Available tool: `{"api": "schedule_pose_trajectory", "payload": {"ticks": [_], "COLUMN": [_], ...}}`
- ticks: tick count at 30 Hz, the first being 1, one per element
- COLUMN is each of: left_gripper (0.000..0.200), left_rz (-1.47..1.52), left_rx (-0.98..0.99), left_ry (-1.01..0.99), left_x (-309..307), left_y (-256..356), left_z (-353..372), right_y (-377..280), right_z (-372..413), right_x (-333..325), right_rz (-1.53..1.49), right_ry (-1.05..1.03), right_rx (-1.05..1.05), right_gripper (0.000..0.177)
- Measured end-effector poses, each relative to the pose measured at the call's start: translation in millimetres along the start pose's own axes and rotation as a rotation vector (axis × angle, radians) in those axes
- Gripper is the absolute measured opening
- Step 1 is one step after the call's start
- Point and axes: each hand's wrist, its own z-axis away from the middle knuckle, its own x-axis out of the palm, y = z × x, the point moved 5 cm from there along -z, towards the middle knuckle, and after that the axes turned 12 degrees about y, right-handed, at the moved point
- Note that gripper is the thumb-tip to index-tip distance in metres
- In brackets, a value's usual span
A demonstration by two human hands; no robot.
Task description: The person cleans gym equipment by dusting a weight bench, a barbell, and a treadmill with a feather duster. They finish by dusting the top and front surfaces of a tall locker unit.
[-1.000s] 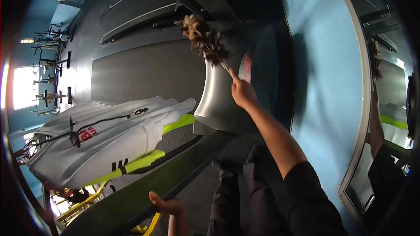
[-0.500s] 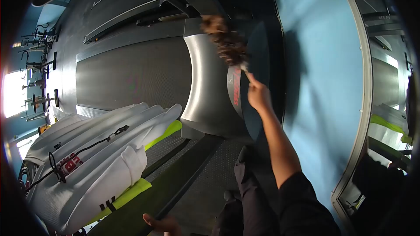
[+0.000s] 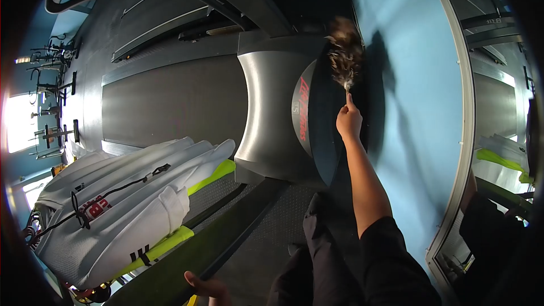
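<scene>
My right hand [image 3: 349, 122] is closed round the short handle of a brown feather duster [image 3: 345, 59]. The index finger stretches along the handle, and the feathers point away from me, slightly blurred. They are over the dark gap between the treadmill's rounded motor cover [image 3: 272, 107] and the blue wall [image 3: 413, 107]. Low in the view, my left hand [image 3: 208, 289] shows in part beside the treadmill's dark upright [image 3: 226, 238]. Its thumb sticks out and nothing shows in its grasp; the other fingers are mostly hidden.
A white jacket [image 3: 136, 192] with yellow-green edges hangs at the left over the treadmill frame. The running belt [image 3: 175, 96] lies beyond it. A mirror [image 3: 498, 136] stands at the right, and exercise bikes [image 3: 54, 90] are at far left. My legs [image 3: 317, 255] are below.
My right hand has moved the feather duster rightward, off the motor cover toward the blue wall, turning its feathers more upright in view. My left hand stays in nearly the same place.
</scene>
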Motion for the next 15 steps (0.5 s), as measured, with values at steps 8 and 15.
{"api": "schedule_pose_trajectory", "payload": {"ticks": [8, 15], "left_gripper": [0.055, 0.056], "left_rz": [0.009, -0.060], "left_rx": [0.051, 0.127], "left_ry": [-0.207, -0.204], "left_x": [-18, -20], "left_y": [-17, -17], "left_z": [-10, -6], "right_y": [23, 18], "right_z": [182, 213], "right_x": [-38, -21], "right_rz": [-0.218, 0.158], "right_ry": [-0.233, -0.607], "right_rx": [-0.315, -0.360], "right_gripper": [0.056, 0.047]}}
